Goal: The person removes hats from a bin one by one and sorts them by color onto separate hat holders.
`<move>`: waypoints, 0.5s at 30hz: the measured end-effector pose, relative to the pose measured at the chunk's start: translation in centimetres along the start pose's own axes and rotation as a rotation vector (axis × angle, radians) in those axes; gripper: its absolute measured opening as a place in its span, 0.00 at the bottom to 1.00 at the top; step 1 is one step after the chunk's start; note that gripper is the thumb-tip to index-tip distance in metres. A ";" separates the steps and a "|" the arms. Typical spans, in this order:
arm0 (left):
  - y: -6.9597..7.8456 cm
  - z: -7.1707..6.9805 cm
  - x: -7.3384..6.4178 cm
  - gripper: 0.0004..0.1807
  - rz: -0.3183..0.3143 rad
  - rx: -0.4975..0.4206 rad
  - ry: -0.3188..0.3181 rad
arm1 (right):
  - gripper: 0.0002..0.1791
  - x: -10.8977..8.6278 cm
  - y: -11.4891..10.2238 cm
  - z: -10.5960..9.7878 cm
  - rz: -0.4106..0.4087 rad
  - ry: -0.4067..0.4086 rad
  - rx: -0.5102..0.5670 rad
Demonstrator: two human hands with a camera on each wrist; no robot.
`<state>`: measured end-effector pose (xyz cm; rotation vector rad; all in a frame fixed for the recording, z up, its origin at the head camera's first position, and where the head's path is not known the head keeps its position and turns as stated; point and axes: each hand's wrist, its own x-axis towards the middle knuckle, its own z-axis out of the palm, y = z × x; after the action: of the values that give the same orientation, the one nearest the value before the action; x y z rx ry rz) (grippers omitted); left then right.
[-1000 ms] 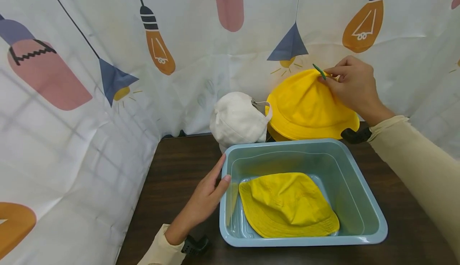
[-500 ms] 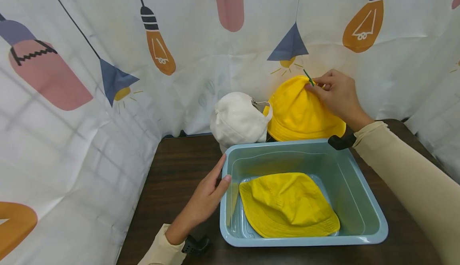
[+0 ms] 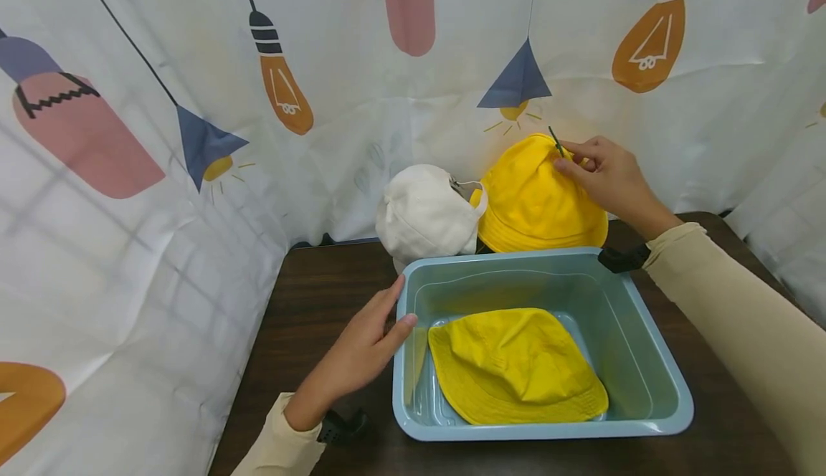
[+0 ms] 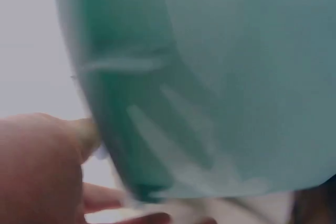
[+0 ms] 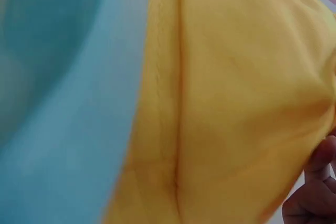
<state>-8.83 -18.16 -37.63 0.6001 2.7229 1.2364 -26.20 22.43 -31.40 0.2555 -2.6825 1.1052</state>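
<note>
My right hand (image 3: 609, 175) pinches the crown of a yellow bucket hat (image 3: 535, 200), which stands behind the basin with its brim just past the far rim. A thin green strip (image 3: 556, 142) sticks up at the fingertips. In the right wrist view the hat's yellow cloth (image 5: 247, 87) fills most of the picture, the fingers (image 5: 315, 203) at its right edge. My left hand (image 3: 355, 347) rests on the left side of the light blue basin (image 3: 542, 431), fingers extended along the outer wall and thumb on the rim. Another yellow bucket hat (image 3: 516, 368) lies inside the basin.
A white cap (image 3: 426, 214) with a back strap sits behind the basin, left of the rear yellow hat. Everything stands on a dark wooden table (image 3: 316, 289). Printed white curtain (image 3: 348, 139) hangs close behind and along the left.
The right hand has moved left and lower with the rear yellow hat, whose right brim has drawn in leftward. The left hand keeps its place on the basin; its wrist shifted slightly.
</note>
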 end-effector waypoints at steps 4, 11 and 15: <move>2.7 -2.0 1.4 0.38 0.023 0.193 0.007 | 0.31 -0.6 0.6 -1.7 -0.015 0.030 -0.016; 8.0 -3.5 7.5 0.33 0.163 0.407 -0.032 | 0.26 -1.2 2.3 -3.8 -0.017 0.089 0.012; 10.2 -3.0 12.7 0.32 0.203 0.424 -0.067 | 0.25 -1.1 3.1 -4.2 -0.009 0.055 0.011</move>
<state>-18.01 -9.31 -27.12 0.9592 2.9385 0.6459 -25.28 27.72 -30.90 0.2352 -2.6255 1.1084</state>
